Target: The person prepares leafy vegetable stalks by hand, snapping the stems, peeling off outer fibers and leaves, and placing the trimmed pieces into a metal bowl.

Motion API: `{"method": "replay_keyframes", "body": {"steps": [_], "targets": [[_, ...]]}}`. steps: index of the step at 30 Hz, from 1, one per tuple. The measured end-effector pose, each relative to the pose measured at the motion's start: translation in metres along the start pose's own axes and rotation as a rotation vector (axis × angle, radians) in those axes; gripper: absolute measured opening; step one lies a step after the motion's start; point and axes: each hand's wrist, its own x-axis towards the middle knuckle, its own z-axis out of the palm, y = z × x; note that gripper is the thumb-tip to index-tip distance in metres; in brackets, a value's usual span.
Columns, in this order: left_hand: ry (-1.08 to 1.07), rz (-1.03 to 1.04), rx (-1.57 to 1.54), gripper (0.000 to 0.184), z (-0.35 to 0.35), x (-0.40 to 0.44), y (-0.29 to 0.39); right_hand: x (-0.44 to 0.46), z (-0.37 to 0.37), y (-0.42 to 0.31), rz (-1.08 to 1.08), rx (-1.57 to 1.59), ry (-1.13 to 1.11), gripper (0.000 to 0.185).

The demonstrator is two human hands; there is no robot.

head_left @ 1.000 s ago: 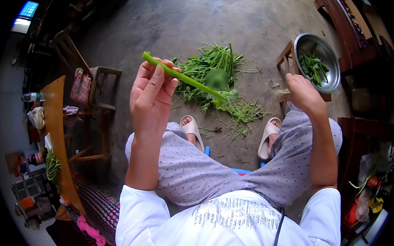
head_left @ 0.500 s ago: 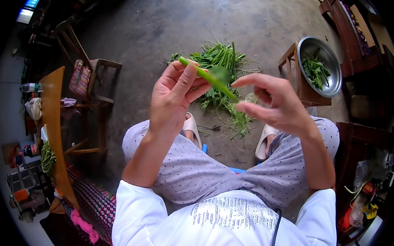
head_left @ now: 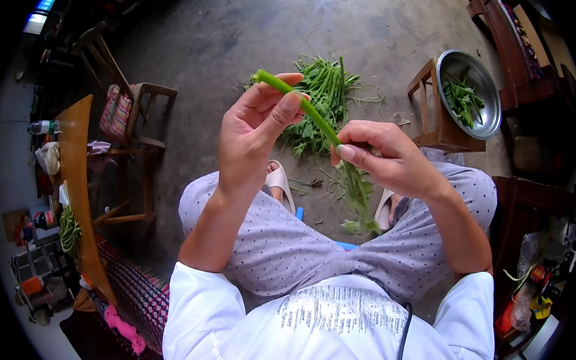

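A long green vegetable stalk (head_left: pixel 322 124) slants between my two hands, its thick end at the upper left. My left hand (head_left: pixel 253 133) pinches it near that end between thumb and fingers. Lower down, the thumb and index finger of my right hand (head_left: pixel 394 158) grip it. Blurred leafy greens (head_left: pixel 357 196) hang below the right hand toward the lap. On the floor beyond the hands lies a pile of green stems and leaves (head_left: pixel 318 80), partly hidden by the left hand and stalk.
To the right, a metal basin (head_left: pixel 492 107) holding green pieces (head_left: pixel 463 99) sits on a wooden stool (head_left: pixel 453 143). A wooden chair (head_left: pixel 146 93) stands at the left, behind a wooden tabletop edge (head_left: pixel 79 171). Loose scraps lie near my sandals (head_left: pixel 279 180).
My right hand has moved left and closed on the stalk, where its fingers were apart before. The leafy end now hangs lower, beneath that hand. My left hand keeps its hold.
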Motion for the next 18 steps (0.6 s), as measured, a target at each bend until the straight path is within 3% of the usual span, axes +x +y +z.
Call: {"method": "replay_keyframes", "body": {"steps": [5, 15, 17, 18], "targets": [[-0.08, -0.094, -0.103, 0.028, 0.001, 0.0, -0.002, 0.0, -0.004, 0.009, 0.026, 0.159, -0.109, 0.024], [-0.073, -0.178, -0.18, 0.023, -0.003, 0.0, -0.008, 0.001, -0.003, 0.008, 0.096, 0.287, -0.194, 0.028], [-0.081, -0.188, -0.206, 0.021, -0.003, -0.001, -0.009, 0.002, 0.004, 0.006, 0.021, 0.269, 0.023, 0.022], [-0.081, -0.189, -0.207, 0.021, -0.002, -0.001, -0.009, 0.002, 0.004, 0.004, 0.022, 0.269, 0.024, 0.022]]}}
